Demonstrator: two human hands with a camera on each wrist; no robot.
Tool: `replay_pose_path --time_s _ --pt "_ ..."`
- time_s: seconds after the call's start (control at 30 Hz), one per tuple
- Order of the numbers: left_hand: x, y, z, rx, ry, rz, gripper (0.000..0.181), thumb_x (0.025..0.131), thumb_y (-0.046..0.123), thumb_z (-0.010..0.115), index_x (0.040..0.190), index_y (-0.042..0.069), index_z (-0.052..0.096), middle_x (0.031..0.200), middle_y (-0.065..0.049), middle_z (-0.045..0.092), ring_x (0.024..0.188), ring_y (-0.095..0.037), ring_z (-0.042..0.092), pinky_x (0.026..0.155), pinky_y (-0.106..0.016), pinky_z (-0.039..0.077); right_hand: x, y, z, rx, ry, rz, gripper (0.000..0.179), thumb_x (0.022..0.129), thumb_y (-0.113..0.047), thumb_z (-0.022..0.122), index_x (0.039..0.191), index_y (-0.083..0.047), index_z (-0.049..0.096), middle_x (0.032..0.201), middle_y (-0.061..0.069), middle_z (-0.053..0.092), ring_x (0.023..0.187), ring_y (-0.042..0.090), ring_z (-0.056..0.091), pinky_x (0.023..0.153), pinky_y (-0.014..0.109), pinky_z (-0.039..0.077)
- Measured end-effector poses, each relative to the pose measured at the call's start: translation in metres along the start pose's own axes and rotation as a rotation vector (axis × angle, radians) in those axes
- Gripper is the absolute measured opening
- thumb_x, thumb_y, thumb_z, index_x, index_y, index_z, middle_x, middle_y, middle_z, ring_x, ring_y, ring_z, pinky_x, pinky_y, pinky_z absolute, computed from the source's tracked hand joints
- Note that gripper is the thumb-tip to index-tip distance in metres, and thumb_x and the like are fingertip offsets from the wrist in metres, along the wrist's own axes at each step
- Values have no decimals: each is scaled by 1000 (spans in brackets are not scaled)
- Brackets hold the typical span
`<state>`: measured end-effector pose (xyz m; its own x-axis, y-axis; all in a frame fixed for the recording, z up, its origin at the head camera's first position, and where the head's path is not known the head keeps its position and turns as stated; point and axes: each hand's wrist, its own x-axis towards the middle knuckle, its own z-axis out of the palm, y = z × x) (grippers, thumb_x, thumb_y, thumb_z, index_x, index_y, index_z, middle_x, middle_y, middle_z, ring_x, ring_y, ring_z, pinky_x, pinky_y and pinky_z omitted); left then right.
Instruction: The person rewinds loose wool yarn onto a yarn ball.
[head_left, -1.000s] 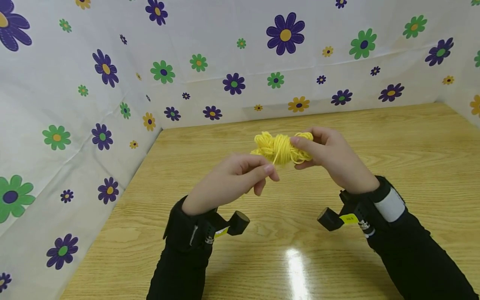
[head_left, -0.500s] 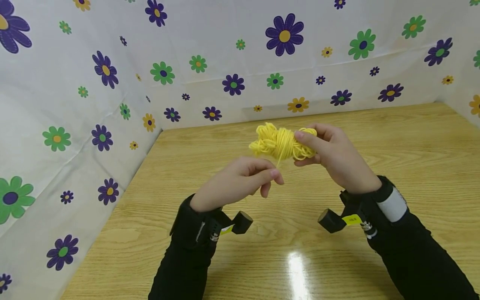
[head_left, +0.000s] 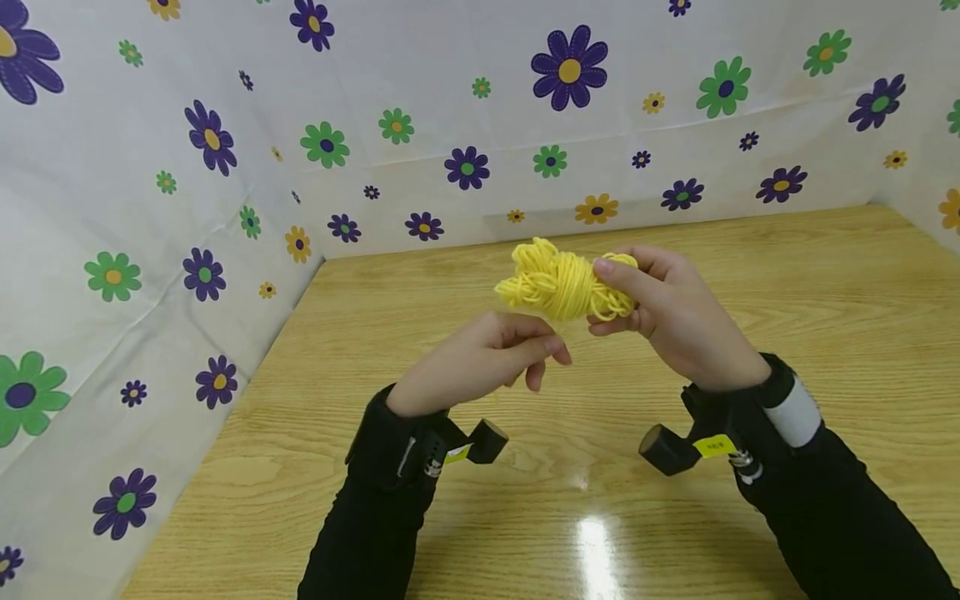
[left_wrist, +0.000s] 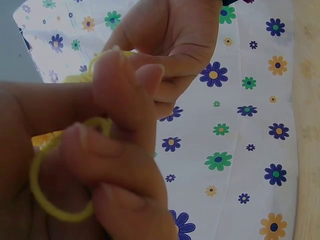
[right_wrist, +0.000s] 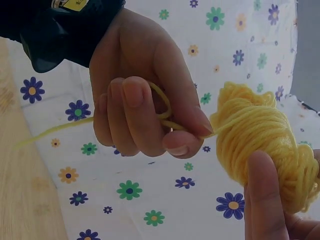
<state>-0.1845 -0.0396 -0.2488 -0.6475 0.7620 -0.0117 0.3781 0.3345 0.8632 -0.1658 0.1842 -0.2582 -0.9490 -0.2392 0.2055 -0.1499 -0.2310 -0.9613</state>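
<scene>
A bundle of yellow yarn (head_left: 564,282), wound tightly round its middle with loops at both ends, is held above the table. My right hand (head_left: 667,312) grips its right end between thumb and fingers. Just below and left of the bundle, my left hand (head_left: 487,358) pinches a yarn strand between thumb and forefinger. In the right wrist view the strand (right_wrist: 171,124) runs from the bundle into the left hand, loops among the fingers and trails out behind as a loose tail (right_wrist: 55,129). A yarn loop (left_wrist: 36,180) also shows by the left fingers in the left wrist view.
Both hands are over a wooden table (head_left: 300,467) with a bright light reflection near its front. White cloth with a flower print (head_left: 420,100) hangs behind and along the left side. Each wrist carries a black camera mount.
The bundle has risen slightly and tilted, showing more of its left end. My left hand has moved a little to the right with the strand; the right hand keeps its grip.
</scene>
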Motion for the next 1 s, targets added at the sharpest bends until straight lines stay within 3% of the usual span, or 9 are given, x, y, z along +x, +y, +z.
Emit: replay_pose_path --time_s 0.27,0.53,0.7,0.77,1.0 --pt "2 -3 -1 -45 9 5 26 106 4 41 130 -1 51 105 -16 61 72 -15 54 63 -24 40 -1 1 -2 -3 -25 15 19 105 -13 49 100 -9 67 95 5 66 79 16 65 70 30 59" --pt "-1 -4 -4 -14 61 -57 18 102 4 42 110 0 58 79 -7 57 71 -18 48 67 -28 40 -1 0 -3 -65 -100 56 18 104 -14 50 99 -8 66 93 7 65 74 18 63 66 32 59" --pt "-3 -3 -7 -55 72 -107 16 101 2 43 111 -1 56 82 -6 56 73 -20 48 70 -28 41 -2 -1 -3 -125 -152 79 19 104 -16 49 96 -8 64 90 6 62 74 18 61 63 32 57" --pt "-3 -3 -8 -68 74 -100 17 105 9 43 110 -1 56 83 -6 53 72 -19 47 68 -27 41 -2 -1 -4 -135 -169 79 19 104 -16 49 94 -7 63 88 6 61 73 18 59 61 31 55" --pt "-4 -5 -10 -118 83 -89 16 103 7 43 104 1 57 85 -5 52 71 -18 46 66 -26 40 -2 0 -5 -176 -227 77 19 104 -17 49 94 -8 64 86 4 60 69 20 56 57 30 51"
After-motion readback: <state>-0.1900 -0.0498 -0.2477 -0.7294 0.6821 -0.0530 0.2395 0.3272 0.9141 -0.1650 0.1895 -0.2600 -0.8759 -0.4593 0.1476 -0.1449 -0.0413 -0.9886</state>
